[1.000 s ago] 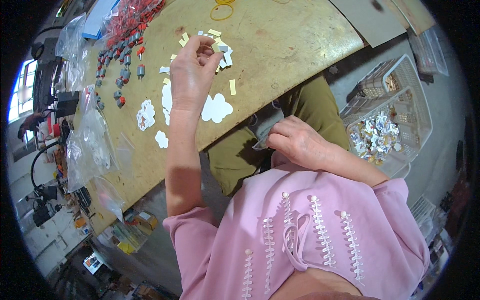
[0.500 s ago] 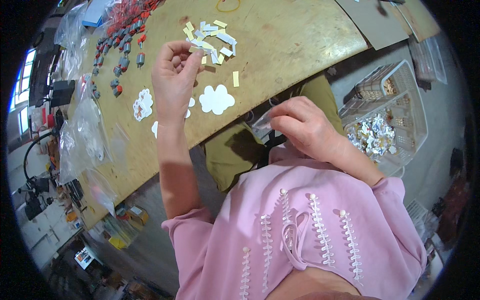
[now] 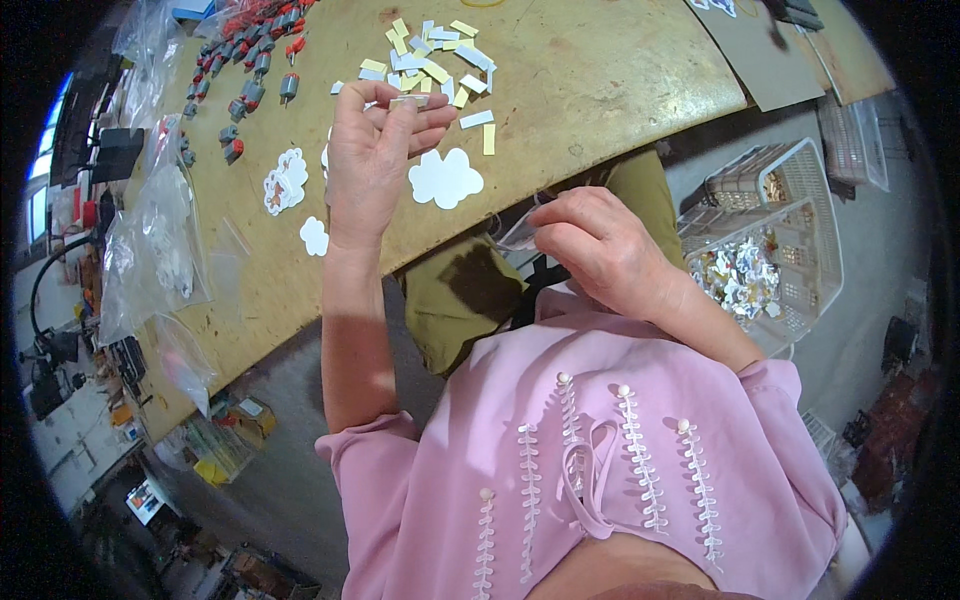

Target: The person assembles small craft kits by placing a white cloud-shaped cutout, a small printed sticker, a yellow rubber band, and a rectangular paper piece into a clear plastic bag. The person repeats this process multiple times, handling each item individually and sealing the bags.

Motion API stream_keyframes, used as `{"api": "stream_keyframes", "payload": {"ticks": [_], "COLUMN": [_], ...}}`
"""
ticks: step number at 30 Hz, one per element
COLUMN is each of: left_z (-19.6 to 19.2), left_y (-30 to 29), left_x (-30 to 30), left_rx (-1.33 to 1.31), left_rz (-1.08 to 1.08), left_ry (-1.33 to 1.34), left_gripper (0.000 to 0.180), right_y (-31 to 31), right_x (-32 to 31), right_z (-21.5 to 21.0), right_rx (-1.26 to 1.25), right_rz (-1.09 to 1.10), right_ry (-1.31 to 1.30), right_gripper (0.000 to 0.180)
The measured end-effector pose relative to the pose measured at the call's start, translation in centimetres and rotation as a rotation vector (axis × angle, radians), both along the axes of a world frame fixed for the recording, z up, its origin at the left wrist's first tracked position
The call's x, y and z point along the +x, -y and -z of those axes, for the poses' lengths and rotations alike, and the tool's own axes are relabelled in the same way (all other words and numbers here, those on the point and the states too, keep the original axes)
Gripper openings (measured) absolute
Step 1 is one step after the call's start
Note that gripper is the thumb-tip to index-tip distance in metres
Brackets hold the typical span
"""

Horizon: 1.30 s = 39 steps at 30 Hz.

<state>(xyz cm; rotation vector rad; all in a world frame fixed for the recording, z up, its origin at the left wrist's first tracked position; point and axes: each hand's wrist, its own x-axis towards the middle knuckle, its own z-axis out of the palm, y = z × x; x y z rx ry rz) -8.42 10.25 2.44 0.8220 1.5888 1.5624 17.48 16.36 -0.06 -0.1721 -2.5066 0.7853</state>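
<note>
We see a small pale strip (image 3: 408, 100) above the worktop (image 3: 590, 90), pinched in the fingers of our left hand (image 3: 368, 165), near the scattered strips (image 3: 435, 71); nearer and rightward, our right hand (image 3: 608, 245) grasps a clear bag (image 3: 515, 235).

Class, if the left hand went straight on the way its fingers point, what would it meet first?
Likely the white strip just right of the left hand; height is unclear, so it might pass above.

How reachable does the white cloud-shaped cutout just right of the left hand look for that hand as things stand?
Probably yes: the left hand is close beside the cutout and nothing covers it, though that hand holds a small strip.
</note>
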Motion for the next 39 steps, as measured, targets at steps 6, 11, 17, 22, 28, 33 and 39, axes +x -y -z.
{"api": "stream_keyframes", "payload": {"ticks": [6, 11, 17, 22, 28, 33, 39], "left_z": [-2.6, -4.1, -3.1, -2.5, -2.7, -1.2, 1.1], "left_y": [2.4, 6.1, 7.0, 9.0, 11.5, 16.2, 19.3], "left_x": [2.0, 6.3, 7.6, 5.8, 0.8, -8.9, -14.3], "left_rx": [-0.008, -0.023, 0.038, -0.039, -0.161, -0.51, -0.567], "left_rz": [-0.009, 0.155, 0.08, -0.023, -0.182, -0.549, -0.548], "left_ry": [-0.255, -0.574, -0.653, -0.634, -0.752, -1.081, -1.276], "left_gripper": [0.009, 0.016, 0.023, 0.017, 0.008, 0.021, 0.026], "right_y": [-0.3, 0.0, 0.3, 0.4, 0.6, 1.4, 1.5], "right_x": [0.0, -0.8, -0.9, -1.5, -1.1, -1.3, -1.1], "right_z": [-0.9, -1.8, -2.5, -2.5, -3.0, -2.6, -1.9], "right_rx": [0.038, 0.082, 0.098, 0.099, 0.049, -0.054, -0.049], "right_rz": [0.041, 0.028, -0.018, -0.051, -0.079, 0.011, -0.012], "right_ry": [-0.044, -0.108, -0.075, -0.061, -0.058, -0.038, 0.039], "right_gripper": [0.021, 0.021, 0.02, 0.02, 0.026, 0.026, 0.024]}}
